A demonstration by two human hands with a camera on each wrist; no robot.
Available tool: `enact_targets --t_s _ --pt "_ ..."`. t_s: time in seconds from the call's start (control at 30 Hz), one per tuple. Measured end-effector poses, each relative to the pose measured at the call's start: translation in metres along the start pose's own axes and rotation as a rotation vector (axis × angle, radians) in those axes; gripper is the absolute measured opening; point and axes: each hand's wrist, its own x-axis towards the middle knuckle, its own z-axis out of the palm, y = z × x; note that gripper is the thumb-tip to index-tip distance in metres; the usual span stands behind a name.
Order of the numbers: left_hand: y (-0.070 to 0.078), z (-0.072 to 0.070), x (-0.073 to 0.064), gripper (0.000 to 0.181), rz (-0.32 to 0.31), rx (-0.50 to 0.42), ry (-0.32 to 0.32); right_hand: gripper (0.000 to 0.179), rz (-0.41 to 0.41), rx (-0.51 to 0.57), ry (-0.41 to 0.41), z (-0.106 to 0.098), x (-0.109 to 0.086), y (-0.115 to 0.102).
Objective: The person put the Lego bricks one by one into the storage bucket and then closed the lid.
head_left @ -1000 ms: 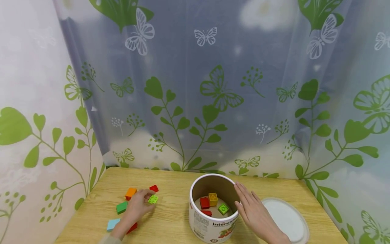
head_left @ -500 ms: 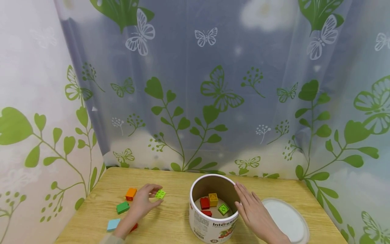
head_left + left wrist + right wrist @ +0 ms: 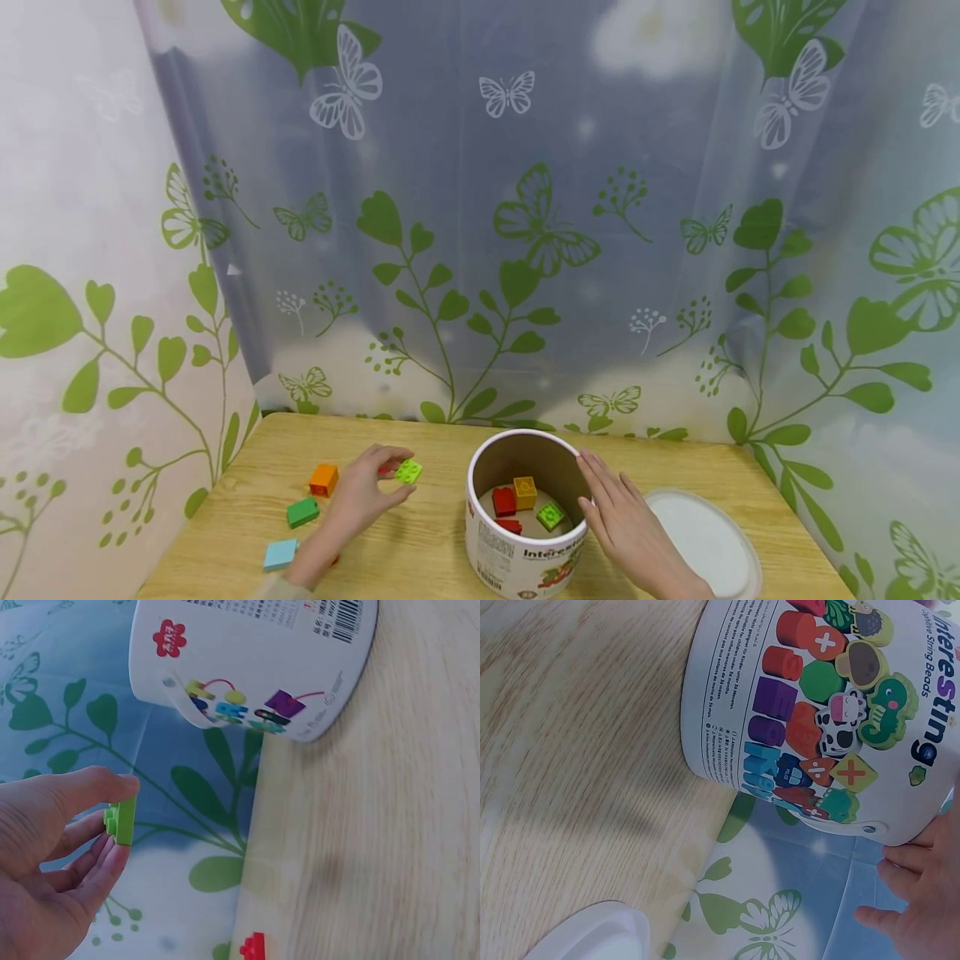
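Between thumb and fingertips my left hand pinches a lime green toy brick, raised off the table in the left wrist view. Straight fingers of my right hand rest against the right rim of a white round tub. Inside the tub lie two red bricks, one a block, a yellow brick and another lime green brick. Behind the left fingers a red brick sits on the table, mostly hidden in the head view.
Left of my left arm lie an orange brick, a green brick and a light blue brick. A red brick is almost covered by the left forearm. The white lid lies on the wooden table right of the tub.
My left hand has lifted the lime green brick and carried it rightward toward the tub. My right hand and the tub have stayed in place.
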Motion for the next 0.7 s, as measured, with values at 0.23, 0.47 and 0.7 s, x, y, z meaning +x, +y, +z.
enact_targets --t_s 0.23,0.47,0.7 --pt "0.011 0.002 0.003 0.041 0.033 -0.059 0.005 0.053 0.003 -0.007 0.002 0.0 0.0 0.0" --pt "0.02 0.006 0.009 0.042 0.059 -0.104 -0.004 0.053 0.01 -0.001 -0.009 -0.001 -0.001 -0.001" --pt "0.03 0.01 0.014 0.042 0.093 -0.127 -0.013 0.054 0.015 0.006 -0.018 -0.001 0.0 -0.001"
